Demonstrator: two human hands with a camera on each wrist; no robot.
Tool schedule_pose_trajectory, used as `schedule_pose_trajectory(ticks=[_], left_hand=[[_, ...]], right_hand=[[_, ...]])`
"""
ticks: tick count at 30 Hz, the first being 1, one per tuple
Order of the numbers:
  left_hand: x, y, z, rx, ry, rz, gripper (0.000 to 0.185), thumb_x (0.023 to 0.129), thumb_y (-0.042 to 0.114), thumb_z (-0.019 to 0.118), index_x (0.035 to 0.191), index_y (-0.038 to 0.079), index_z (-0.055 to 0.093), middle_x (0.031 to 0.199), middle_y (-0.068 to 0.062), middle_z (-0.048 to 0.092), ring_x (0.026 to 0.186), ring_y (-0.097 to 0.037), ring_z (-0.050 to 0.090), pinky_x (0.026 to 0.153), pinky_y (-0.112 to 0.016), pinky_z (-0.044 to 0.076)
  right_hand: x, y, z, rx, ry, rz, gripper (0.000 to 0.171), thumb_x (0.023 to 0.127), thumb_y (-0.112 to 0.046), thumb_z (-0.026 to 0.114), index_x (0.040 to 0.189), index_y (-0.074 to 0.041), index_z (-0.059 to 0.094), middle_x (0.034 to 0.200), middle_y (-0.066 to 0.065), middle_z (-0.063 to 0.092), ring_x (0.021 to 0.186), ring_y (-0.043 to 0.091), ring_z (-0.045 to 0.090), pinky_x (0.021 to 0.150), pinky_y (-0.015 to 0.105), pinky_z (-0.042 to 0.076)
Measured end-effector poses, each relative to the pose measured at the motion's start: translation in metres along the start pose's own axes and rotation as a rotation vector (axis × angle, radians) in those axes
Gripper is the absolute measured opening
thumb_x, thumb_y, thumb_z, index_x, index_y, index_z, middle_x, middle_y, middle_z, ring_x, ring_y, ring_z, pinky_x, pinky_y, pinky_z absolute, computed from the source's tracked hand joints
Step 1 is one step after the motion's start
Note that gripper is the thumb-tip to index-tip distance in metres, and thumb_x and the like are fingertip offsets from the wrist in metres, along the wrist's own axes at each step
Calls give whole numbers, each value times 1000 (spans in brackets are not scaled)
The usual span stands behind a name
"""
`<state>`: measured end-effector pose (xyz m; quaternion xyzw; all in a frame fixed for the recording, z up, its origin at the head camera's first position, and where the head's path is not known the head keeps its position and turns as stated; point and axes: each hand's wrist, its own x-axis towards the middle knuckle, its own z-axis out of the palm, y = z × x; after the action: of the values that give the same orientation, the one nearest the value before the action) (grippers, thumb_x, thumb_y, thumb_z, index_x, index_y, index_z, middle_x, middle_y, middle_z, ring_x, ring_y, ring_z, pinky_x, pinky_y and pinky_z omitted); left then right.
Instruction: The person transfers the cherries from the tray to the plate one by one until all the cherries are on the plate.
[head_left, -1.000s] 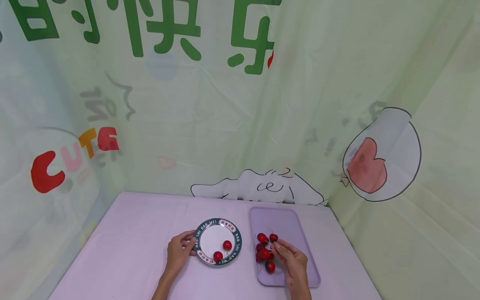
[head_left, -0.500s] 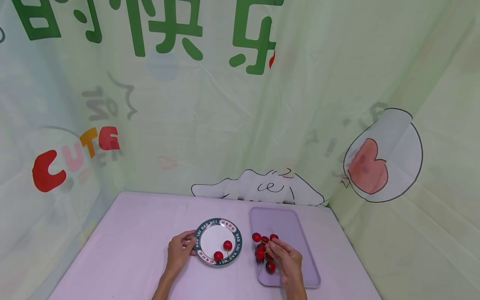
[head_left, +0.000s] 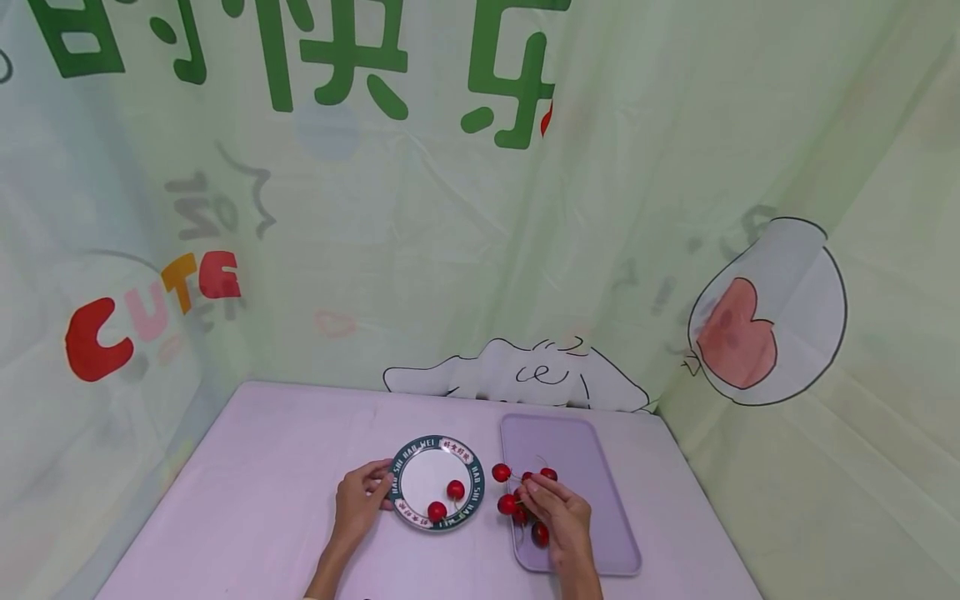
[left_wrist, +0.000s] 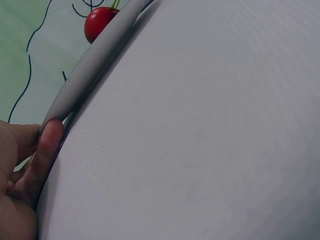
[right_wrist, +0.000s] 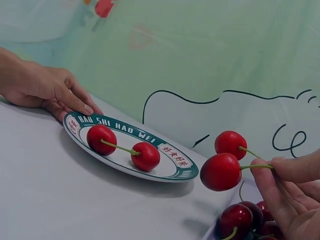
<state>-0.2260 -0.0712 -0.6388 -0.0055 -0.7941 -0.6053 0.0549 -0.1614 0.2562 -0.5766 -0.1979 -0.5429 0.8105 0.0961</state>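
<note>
My left hand (head_left: 356, 502) pinches the left rim of a round white plate (head_left: 420, 477) with a dark green lettered border. In the left wrist view a fingertip (left_wrist: 52, 134) sits under the rim. Two red cherries (right_wrist: 146, 156) lie on the plate, joined by a green stem. My right hand (head_left: 564, 518) pinches green stems between thumb and fingers, with a pair of cherries (right_wrist: 220, 172) hanging out to the left, over the tray's left edge in the head view. Below it, several more cherries (head_left: 540, 534) lie in the purple tray, partly hidden by the hand.
The purple tray (head_left: 558, 433) stands right of the plate on a pale table (head_left: 300, 433). Printed cloth (head_left: 420, 250) hangs behind the table and along both sides. A strip of tabletop separates plate and tray.
My right hand has moved left across the tray, drawing a pair of cherries from the pile past the tray's left edge. The left hand and plate have stayed in place.
</note>
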Motion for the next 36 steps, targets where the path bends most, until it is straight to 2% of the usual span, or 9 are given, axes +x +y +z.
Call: schedule_pose_trajectory(ticks=[9,20,27,33,36], left_hand=[[0,0,0,7,7,6,33,105,7,72,138,2,73,115,-18,78,59,-9,69,59,-19,61],[0,-1,1,22,19,19,33,105,6,71,138,2,72,112,-18,77,58,-10,69,58,-20,61],[0,-1,1,12,20,12,33,105,6,72,137,2,73,111,-18,78,59,-9,69,58,-19,62],[1,-1,1,7,17,-11,32,104,6,72,137,4,74,112,-17,77,59,-9,69,59,-19,62],[0,-1,0,9,14,0,32,105,5,71,137,2,73,113,-18,78,58,-10,70,58,-20,62]], right_hand=[[-11,-7,18,-35,-1,8,44,100,1,76,138,19,63,103,11,85,87,18,84,82,29,69],[1,9,20,-8,-14,22,47,97,4,78,138,21,61,101,15,85,84,19,84,82,31,70],[1,12,28,-14,9,48,50,96,1,81,139,18,62,99,11,85,83,20,84,80,30,70],[-3,14,37,7,-10,24,48,96,5,78,138,21,61,98,14,84,82,19,84,80,29,70],[-4,16,39,23,-15,12,48,96,6,78,138,22,60,97,14,84,82,19,84,79,29,70]])
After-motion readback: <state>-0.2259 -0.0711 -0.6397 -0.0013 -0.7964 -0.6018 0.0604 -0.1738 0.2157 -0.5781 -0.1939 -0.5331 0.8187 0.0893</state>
